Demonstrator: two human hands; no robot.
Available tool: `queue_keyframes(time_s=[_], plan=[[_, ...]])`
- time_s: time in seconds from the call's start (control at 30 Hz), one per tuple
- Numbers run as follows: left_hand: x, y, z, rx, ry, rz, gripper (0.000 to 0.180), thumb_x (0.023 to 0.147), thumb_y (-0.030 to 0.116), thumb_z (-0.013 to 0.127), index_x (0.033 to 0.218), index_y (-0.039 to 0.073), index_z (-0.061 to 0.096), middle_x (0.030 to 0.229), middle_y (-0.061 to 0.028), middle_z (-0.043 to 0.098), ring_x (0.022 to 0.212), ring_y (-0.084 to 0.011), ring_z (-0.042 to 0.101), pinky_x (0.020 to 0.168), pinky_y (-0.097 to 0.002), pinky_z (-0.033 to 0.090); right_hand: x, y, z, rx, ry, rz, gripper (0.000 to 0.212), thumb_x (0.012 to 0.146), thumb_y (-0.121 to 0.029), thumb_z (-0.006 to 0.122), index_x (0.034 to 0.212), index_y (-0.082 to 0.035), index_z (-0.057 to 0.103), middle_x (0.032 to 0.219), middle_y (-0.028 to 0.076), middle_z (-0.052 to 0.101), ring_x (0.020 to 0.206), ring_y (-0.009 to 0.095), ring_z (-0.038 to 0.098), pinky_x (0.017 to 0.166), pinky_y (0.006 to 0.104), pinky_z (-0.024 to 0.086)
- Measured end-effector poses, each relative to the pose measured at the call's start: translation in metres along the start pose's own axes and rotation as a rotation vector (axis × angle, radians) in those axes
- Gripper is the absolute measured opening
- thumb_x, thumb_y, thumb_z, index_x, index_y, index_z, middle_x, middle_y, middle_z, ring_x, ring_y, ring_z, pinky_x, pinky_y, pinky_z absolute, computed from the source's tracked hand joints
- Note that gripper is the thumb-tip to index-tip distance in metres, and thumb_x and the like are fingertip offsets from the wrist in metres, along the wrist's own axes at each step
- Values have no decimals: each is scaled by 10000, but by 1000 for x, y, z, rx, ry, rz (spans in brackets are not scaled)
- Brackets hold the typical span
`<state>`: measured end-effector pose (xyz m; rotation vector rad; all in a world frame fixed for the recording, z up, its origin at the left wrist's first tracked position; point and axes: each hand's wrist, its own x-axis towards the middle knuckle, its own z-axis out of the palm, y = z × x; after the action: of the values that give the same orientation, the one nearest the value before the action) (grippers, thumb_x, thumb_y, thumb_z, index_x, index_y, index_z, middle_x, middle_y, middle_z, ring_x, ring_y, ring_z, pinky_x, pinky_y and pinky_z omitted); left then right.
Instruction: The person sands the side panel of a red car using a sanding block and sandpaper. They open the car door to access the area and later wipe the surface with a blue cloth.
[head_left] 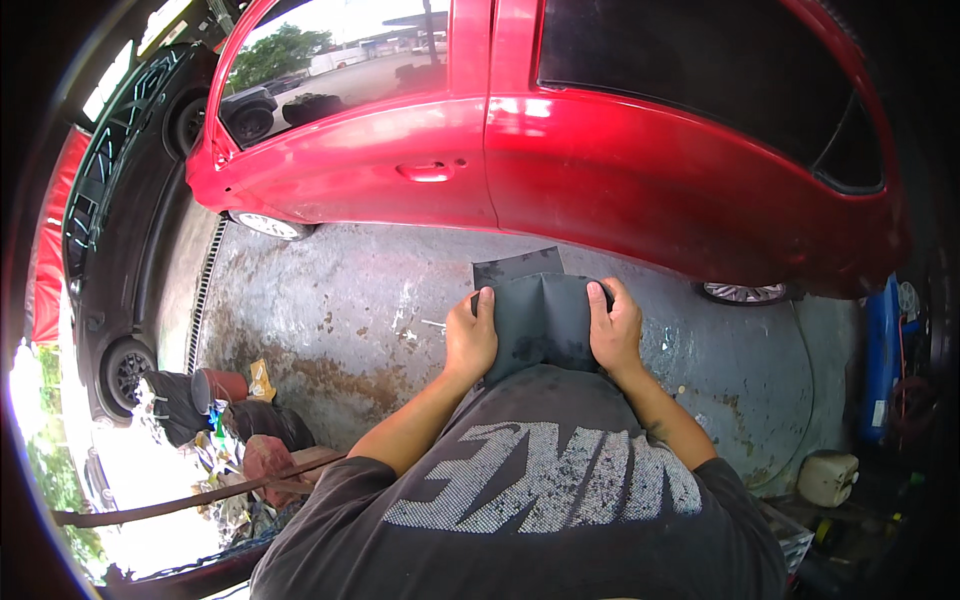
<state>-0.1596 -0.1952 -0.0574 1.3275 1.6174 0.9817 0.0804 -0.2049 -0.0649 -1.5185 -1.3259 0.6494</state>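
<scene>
A dark grey sheet of sandpaper (541, 315) is stretched between my two hands in front of my chest, with a crease down its middle and darker damp-looking patches near its lower edge. My left hand (471, 332) grips its left edge, thumb on top and fingers mostly hidden beneath. On the other edge my right hand (615, 325) pinches it the same way. Behind the upper edge shows another flat grey piece (517, 265) with dark spots; whether it belongs to the same sheet I cannot tell. My hands are apart from the red car (400, 170).
The red car's side stands ahead across the worn grey floor (380, 270). A dark car (135, 230) is at the left. Black bags (270, 425), a reddish bucket (218, 386) and rubbish lie at lower left. A pale jerrycan (827, 478) and a hose (808, 365) are at right.
</scene>
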Motion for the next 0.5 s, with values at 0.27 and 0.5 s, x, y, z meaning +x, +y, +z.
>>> queue_keyframes(time_s=[0.27, 0.5], plan=[[92, -68, -45, 165, 405, 164, 584, 1180, 436, 550, 1138, -103, 769, 915, -316, 775, 834, -471, 755, 803, -538, 558, 52, 80, -71, -78, 556, 128, 333, 1150, -314, 677, 1129, 16, 720, 1050, 133, 774, 930, 242, 702, 920, 409, 563], [78, 31, -5, 92, -179, 75, 748, 1187, 619, 510, 978, -60, 743, 804, -129, 715, 799, -198, 642, 765, -428, 538, 35, -31, -28, 470, -121, 86, 216, 1109, -241, 755, 1145, -36, 698, 1131, 29, 710, 1037, 116, 643, 936, 315, 543]])
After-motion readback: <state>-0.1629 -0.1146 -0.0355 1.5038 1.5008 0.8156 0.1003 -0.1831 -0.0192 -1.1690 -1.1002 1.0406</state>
